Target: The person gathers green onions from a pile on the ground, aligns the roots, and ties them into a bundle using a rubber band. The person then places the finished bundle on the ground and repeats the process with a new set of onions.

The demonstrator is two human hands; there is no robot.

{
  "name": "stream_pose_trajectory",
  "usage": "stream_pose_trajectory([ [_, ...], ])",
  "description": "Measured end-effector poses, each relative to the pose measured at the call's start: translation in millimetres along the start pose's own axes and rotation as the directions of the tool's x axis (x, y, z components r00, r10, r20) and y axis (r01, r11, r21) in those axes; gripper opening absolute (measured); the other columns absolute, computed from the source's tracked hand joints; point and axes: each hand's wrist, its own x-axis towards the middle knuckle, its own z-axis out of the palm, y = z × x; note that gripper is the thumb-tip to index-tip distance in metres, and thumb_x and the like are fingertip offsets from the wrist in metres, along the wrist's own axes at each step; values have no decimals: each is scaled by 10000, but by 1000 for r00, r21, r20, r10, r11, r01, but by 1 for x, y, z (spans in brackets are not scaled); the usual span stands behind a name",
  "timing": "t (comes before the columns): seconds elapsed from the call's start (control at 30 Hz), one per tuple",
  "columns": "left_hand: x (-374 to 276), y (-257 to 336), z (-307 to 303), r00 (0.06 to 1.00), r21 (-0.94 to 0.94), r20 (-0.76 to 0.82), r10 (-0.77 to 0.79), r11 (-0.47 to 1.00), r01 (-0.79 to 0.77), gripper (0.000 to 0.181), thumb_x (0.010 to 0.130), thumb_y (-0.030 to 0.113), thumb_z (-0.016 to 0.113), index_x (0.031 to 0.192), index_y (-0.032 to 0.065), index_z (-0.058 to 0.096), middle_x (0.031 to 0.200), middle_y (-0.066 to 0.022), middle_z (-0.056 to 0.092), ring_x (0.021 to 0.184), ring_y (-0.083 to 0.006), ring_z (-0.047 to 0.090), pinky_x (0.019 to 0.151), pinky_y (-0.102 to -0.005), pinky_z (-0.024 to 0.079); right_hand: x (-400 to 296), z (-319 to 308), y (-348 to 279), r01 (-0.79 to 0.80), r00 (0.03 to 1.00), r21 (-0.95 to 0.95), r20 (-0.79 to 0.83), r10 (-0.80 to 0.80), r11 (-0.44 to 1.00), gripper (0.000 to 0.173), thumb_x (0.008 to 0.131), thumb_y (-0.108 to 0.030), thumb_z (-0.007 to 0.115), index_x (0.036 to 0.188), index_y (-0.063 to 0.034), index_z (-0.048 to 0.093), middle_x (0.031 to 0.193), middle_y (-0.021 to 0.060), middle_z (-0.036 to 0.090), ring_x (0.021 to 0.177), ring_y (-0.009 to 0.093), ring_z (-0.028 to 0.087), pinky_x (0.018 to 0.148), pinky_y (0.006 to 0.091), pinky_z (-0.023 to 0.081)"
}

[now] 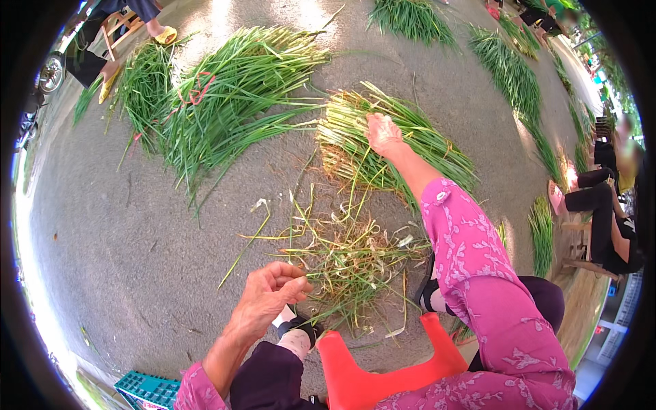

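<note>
My right hand (383,134) rests on the pale root end of a thick pile of garlic chives or similar green stalks (435,141). Its fingertips are hidden, so whether they grip any stalks cannot be told. Lower and to the left, my left hand (277,287) hovers with curled fingers, thumb close to the fingertips; no stalk shows clearly in it. Beside it on the pavement lies a loose heap of trimmed leaves, yellowed stems and roots (359,256). A larger pile of long green stalks (230,92), with a pink-red tie (197,89), spreads out at the upper left.
A red plastic stool (389,382) stands between my legs. At the lower left is a green plastic crate (146,387). More green bundles (507,72) line the upper right. Seated people (594,205) are at the right edge; a foot in a yellow slipper (166,35) is at the upper left.
</note>
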Motion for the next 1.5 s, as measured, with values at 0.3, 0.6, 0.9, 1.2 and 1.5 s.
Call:
stream_pose_trajectory([
  [0.3, 1, -4, 1, 1000, -55, 13, 4, 998, -3, 235, 836, 143, 573, 986, -34, 538, 845, -125, 623, 728, -157, 583, 664, -266, 471, -10, 6, 1, 83, 994, -28, -67, -85, 996, 223, 736, -60, 536, 957, -63, 507, 998, 150, 485, 944, 330, 523, 712, 445, 475],
  [0.6, 0, -2, 5, 1000, -54, 10, 1, 999, 0, 228, 835, 133, 572, 983, -39, 544, 847, -129, 625, 726, -153, 581, 658, -266, 473, -19, 7, 1, 117, 991, -67, -49, -121, 991, 182, 710, -49, 537, 891, -62, 556, 1007, 109, 522, 950, 318, 523, 727, 410, 491],
  [0.9, 1, -7, 2, 999, -42, 44, -2, 999, 4, 260, 844, 165, 579, 1005, -36, 541, 864, -122, 627, 727, -137, 581, 672, -259, 478, -2, -14, 12, 56, 958, 21, 282, -60, 998, 400, 846, -262, 517, 1208, -121, 419, 1076, 148, 579, 980, 354, 548, 799, 457, 450],
  [1.2, 4, -8, 5, 997, -75, 75, -13, 997, 18, 245, 851, 161, 574, 998, -31, 539, 862, -123, 623, 726, -142, 582, 672, -256, 481, -12, 10, 20, 135, 962, 49, 233, -143, 990, 362, 846, -271, 515, 1161, -123, 418, 956, 160, 606, 898, 357, 578, 739, 461, 468],
  [1.5, 1, -3, 6, 996, -97, 83, 13, 995, -5, 253, 848, 168, 582, 998, -30, 532, 868, -130, 624, 727, -143, 581, 662, -253, 479, -41, 10, 16, 202, 955, 65, 206, -212, 977, 350, 835, -240, 512, 1144, -104, 421, 883, 172, 612, 824, 373, 590, 705, 470, 472],
])
